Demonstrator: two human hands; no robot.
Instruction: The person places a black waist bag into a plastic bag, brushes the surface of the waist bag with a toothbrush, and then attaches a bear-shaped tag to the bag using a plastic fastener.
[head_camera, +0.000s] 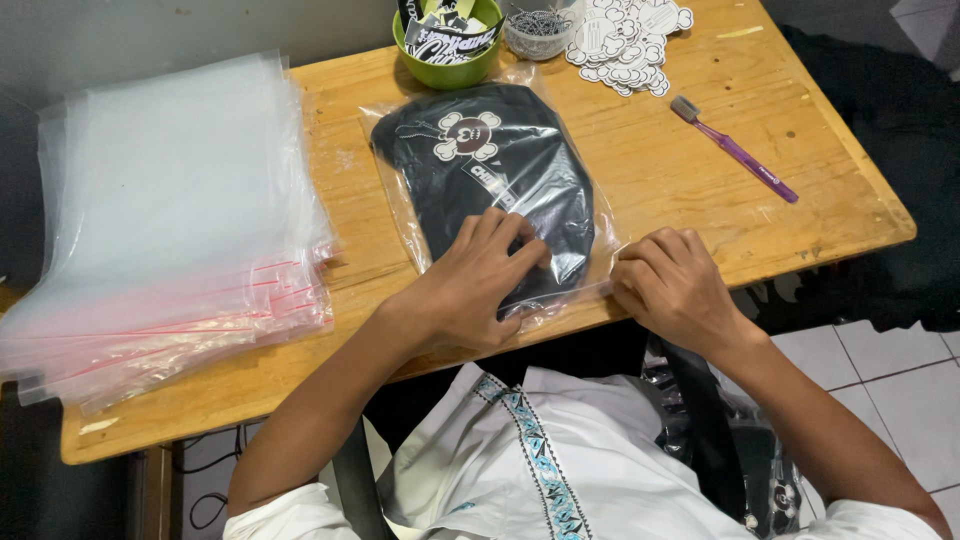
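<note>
Wooden table (700, 190) carries my work: left hand (470, 290) pressed flat on the bagged black garment (490, 170) at the near edge, right grip (668, 285) pinching the bag's corner, green bowl (450, 60) beyond.

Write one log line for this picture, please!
left hand: pressing bagged black garment | right hand: pinching bag edge | wooden table

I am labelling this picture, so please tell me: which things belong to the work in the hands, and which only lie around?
In use:
- left hand pressing the bagged black garment
- right hand at the bag's corner

Lying about:
- stack of clear bags
- green bowl
- purple toothbrush
- stickers
- wooden table
</note>
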